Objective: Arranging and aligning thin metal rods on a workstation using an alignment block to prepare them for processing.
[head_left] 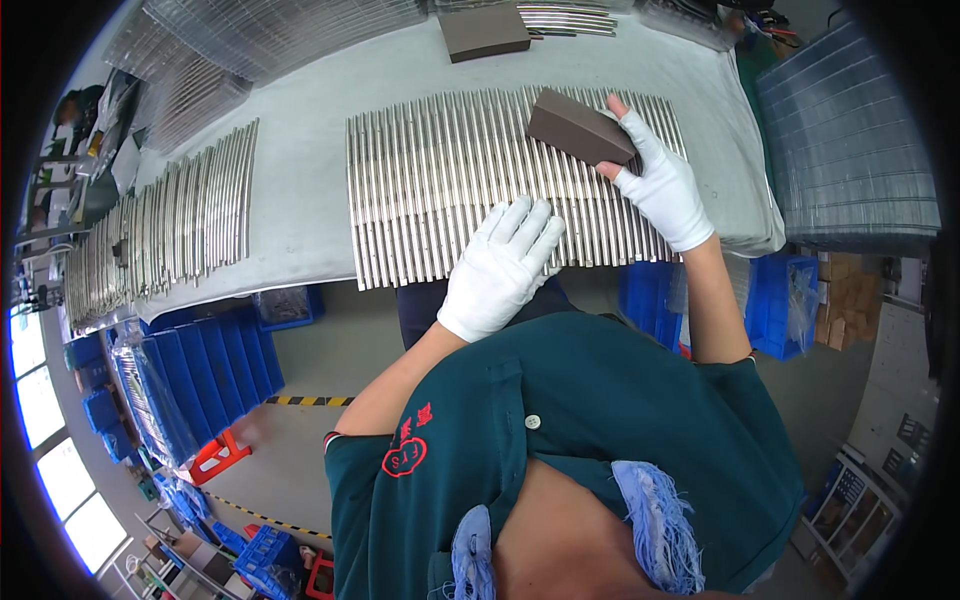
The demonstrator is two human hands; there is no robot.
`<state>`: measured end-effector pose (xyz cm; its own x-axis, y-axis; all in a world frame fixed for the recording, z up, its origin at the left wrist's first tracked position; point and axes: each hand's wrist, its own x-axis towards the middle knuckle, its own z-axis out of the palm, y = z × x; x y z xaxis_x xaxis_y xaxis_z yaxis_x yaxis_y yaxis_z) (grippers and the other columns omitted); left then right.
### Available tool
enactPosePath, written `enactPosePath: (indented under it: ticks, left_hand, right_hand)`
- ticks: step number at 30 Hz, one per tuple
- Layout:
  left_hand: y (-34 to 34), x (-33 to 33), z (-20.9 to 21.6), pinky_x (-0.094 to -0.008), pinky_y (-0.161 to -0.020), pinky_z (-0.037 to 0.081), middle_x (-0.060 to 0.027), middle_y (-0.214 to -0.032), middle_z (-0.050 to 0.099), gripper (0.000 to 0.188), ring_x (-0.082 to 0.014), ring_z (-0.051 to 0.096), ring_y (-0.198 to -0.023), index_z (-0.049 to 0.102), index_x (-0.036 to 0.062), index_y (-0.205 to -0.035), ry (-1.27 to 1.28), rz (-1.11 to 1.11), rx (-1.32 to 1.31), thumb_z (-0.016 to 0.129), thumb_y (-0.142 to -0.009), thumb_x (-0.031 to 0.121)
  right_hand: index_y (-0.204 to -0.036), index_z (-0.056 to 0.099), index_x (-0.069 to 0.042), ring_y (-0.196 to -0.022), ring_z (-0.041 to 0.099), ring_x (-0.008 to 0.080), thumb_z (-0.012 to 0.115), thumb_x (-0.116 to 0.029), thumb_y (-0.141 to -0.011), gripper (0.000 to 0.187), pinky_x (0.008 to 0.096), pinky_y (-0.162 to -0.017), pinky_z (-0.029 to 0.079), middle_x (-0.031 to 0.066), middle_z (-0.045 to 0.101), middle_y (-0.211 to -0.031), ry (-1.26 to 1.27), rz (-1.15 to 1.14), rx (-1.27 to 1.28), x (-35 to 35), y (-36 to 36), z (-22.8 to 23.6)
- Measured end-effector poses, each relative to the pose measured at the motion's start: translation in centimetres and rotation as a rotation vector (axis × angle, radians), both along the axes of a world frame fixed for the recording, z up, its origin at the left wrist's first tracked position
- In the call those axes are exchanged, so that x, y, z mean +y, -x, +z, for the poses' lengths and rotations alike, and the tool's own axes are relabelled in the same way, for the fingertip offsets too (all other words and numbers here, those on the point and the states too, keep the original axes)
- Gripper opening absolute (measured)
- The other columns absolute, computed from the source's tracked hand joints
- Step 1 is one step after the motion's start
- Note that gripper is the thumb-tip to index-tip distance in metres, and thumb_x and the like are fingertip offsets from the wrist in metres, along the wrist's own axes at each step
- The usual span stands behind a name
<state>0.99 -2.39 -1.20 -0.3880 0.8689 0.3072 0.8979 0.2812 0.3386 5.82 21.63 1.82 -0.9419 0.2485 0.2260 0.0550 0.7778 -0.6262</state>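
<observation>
Many slim silver metal rods lie side by side in a wide row on the table in front of me. My left hand, in a white glove, rests flat on the near part of the row, its fingers stretched out. In my right hand is a dark brown rectangular block, gripped between the thumb and fingers. That glove leaves the thumb tip and a fingertip bare. The block sits at a slant over the far right part of the row. Its underside is hidden, so I cannot tell how firmly it touches the rods.
A second brown block lies at the far edge near some loose rods. More rods lie in a row at the left. Clear plastic trays are stacked at the right. Blue bins stand below the table.
</observation>
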Motion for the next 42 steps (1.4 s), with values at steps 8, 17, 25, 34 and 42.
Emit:
enactPosePath:
  ticks: [8, 17, 25, 34, 42]
  left_hand:
    - [0.1, -0.3, 0.2, -0.0448, -0.097, 0.048, -0.0140, -0.122, 0.060, 0.056, -0.0336, 0.058, -0.110, 0.060, 0.0053, -0.120, -0.128, -0.082, -0.034, 0.079, -0.071, 0.026]
    - [0.3, -0.1, 0.4, -0.0418, -0.091, 0.051, -0.0147, -0.117, 0.061, 0.055, -0.0326, 0.061, -0.104, 0.060, 0.0041, -0.114, -0.181, -0.087, -0.046, 0.080, -0.066, 0.024]
    - [0.2, -0.2, 0.3, -0.0399, -0.086, 0.052, -0.0137, -0.115, 0.060, 0.053, -0.0315, 0.061, -0.099, 0.060, 0.0029, -0.110, -0.211, -0.079, -0.064, 0.079, -0.064, 0.022]
    - [0.2, -0.4, 0.3, -0.0394, -0.087, 0.052, -0.0131, -0.116, 0.059, 0.052, -0.0315, 0.060, -0.101, 0.060, 0.0031, -0.109, -0.201, -0.075, -0.077, 0.079, -0.065, 0.022]
    - [0.3, -0.4, 0.3, -0.0409, -0.097, 0.048, -0.0153, -0.120, 0.058, 0.047, -0.0317, 0.057, -0.111, 0.058, 0.0031, -0.109, -0.125, -0.095, -0.080, 0.074, -0.073, 0.027]
  right_hand:
    - [-0.145, 0.048, -0.020, -0.125, 0.057, 0.0217, 0.073, -0.014, -0.085, 0.064, 0.0310, -0.103, 0.046, 0.0094, 0.058, -0.139, 0.231, 0.035, -0.012, 1.3, -0.1, 0.3]
    - [-0.139, 0.054, -0.006, -0.129, 0.050, 0.0163, 0.069, -0.004, -0.087, 0.054, 0.0308, -0.111, 0.037, 0.0053, 0.057, -0.140, 0.487, 0.359, -0.206, 0.2, 2.0, 1.8]
    - [-0.139, 0.054, -0.006, -0.126, 0.052, 0.0166, 0.071, -0.006, -0.086, 0.056, 0.0314, -0.110, 0.040, 0.0045, 0.058, -0.138, 0.638, 0.305, -0.330, 2.1, 1.9, 2.9]
    - [-0.141, 0.053, -0.009, -0.124, 0.054, 0.0140, 0.066, 0.002, -0.087, 0.057, 0.0284, -0.102, 0.046, 0.0019, 0.058, -0.138, 0.499, 0.183, -0.276, 4.0, -0.3, 3.8]
    - [-0.132, 0.061, -0.006, -0.112, 0.063, 0.0199, 0.074, 0.002, -0.078, 0.056, 0.0319, -0.098, 0.049, 0.0093, 0.065, -0.127, 0.059, 0.415, -0.049, -1.5, 1.1, 1.7]
